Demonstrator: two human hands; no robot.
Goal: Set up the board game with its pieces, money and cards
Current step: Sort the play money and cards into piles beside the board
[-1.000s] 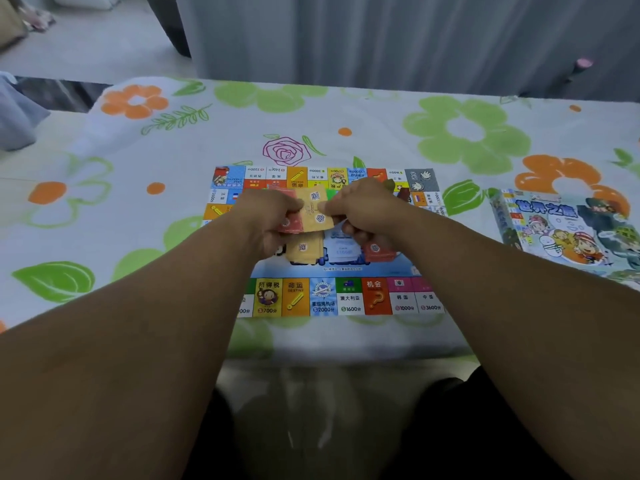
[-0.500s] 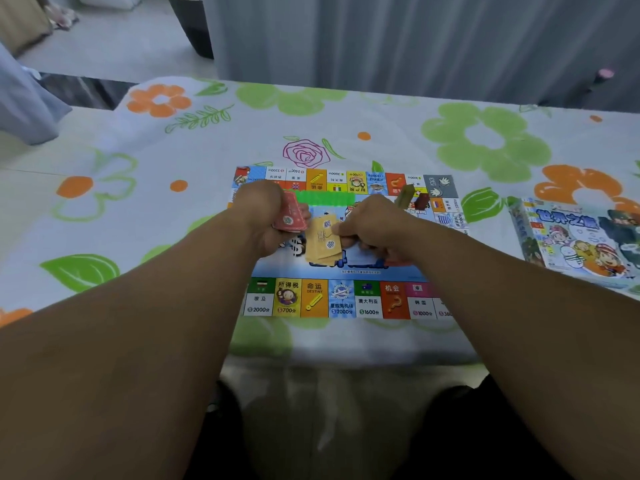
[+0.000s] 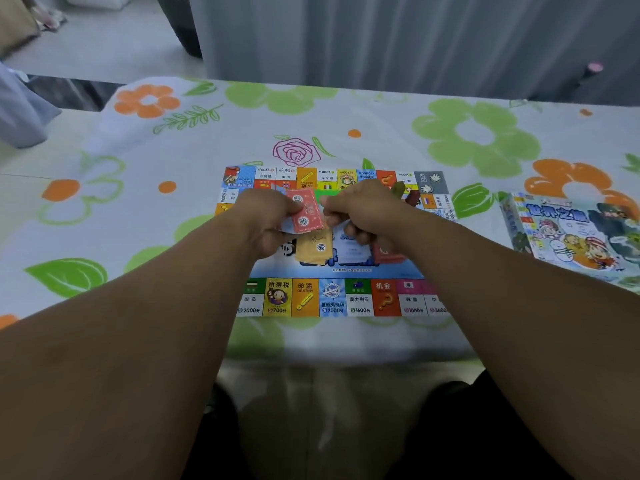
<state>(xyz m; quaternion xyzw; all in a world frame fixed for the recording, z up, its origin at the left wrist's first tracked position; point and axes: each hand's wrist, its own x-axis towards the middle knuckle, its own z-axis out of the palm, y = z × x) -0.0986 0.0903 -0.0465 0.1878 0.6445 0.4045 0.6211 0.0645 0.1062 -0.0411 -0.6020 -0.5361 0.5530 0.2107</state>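
Note:
The colourful game board (image 3: 332,297) lies flat on the flowered tablecloth. Above its middle, my left hand (image 3: 266,216) grips a small stack of paper money with a red note (image 3: 306,214) on top. My right hand (image 3: 363,211) pinches the right edge of that red note with curled fingers. Below the hands, on the board's centre, lie an orange pile of notes (image 3: 315,245), a pale blue pile (image 3: 351,249) and a red pile (image 3: 384,252), partly hidden by my right hand.
The game box (image 3: 571,233) lies on the table to the right of the board. The flowered tablecloth (image 3: 138,188) covers the whole table. A grey curtain hangs behind the far edge. My legs are below the near table edge.
The orange note that my right hand held has been laid on the orange pile. My right hand has come back up to the red note on the stack in my left hand.

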